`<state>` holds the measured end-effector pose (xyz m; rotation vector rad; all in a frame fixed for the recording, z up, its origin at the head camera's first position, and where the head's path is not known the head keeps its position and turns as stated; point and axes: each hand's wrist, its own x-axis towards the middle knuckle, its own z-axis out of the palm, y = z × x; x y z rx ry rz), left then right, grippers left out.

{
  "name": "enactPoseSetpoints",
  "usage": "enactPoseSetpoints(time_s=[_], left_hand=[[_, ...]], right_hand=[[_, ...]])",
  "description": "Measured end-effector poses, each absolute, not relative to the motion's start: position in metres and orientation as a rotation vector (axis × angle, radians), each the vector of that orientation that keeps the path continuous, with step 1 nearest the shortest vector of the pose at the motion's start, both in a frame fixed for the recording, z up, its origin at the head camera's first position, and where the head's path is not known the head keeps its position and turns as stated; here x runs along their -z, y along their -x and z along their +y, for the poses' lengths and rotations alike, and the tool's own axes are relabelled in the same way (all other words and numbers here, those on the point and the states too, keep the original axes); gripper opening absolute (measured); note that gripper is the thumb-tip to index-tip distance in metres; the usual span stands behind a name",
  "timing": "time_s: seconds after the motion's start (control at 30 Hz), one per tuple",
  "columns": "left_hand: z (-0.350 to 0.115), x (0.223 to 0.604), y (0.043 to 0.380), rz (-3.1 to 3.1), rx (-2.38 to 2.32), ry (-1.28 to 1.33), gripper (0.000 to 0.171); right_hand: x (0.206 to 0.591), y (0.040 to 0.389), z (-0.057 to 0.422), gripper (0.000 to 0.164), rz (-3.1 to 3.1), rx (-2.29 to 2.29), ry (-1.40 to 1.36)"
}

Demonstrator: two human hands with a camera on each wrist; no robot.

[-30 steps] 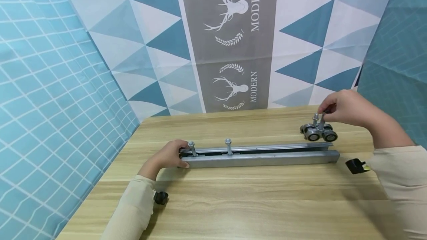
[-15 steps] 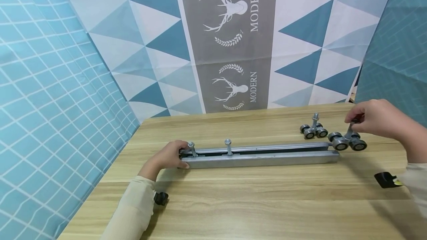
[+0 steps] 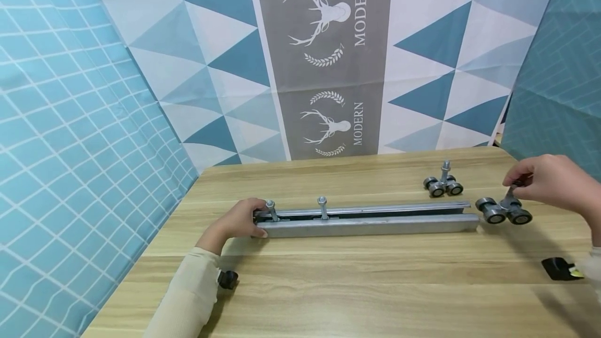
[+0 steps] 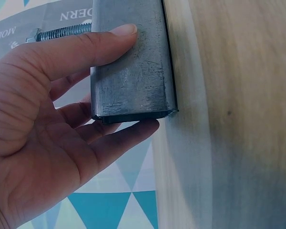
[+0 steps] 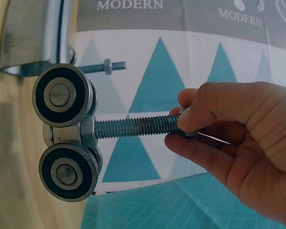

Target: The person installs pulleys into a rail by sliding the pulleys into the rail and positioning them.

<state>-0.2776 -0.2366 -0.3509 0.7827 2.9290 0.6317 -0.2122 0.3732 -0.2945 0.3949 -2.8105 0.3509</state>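
Note:
A metal track (image 3: 375, 227) with a slot along its top lies across the table. My left hand (image 3: 238, 218) grips its left end, thumb on the near wall; the left wrist view shows the thumb (image 4: 86, 50) flat on the metal. Two bolts (image 3: 322, 207) stand up out of the slot. My right hand (image 3: 547, 181) pinches the top of the threaded bolt of a roller trolley (image 3: 504, 212), just beyond the track's right end. In the right wrist view, its black-ringed wheels (image 5: 66, 171) are close to the open track end (image 5: 31, 43).
A second roller trolley (image 3: 443, 181) stands upright on the wooden table (image 3: 338, 286), behind the track's right end. Patterned cloths (image 3: 328, 67) hang behind and at the sides. Black wrist devices (image 3: 559, 269) are worn on both arms.
My right hand has carried one roller trolley right and nearer, away from the second trolley, to beside the track's right end. My left hand has stayed on the track.

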Motion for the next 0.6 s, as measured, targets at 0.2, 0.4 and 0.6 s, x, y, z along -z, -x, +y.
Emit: enactPoseSetpoints(time_s=[0.2, 0.4, 0.6], left_hand=[[-0.237, 0.351, 0.278, 2.929, -0.637, -0.804, 0.038], [-0.238, 0.352, 0.279, 2.926, -0.637, -0.821, 0.038], [-0.238, 0.352, 0.279, 2.922, -0.654, -0.809, 0.038]], right_hand=[[0.306, 0.214, 0.380, 0.009, -2.838, -0.376, -0.386], [0.315, 0.217, 0.381, 0.010, -2.837, -0.392, -0.401], [0.317, 0.219, 0.378, 0.011, -2.855, -0.397, -0.409]])
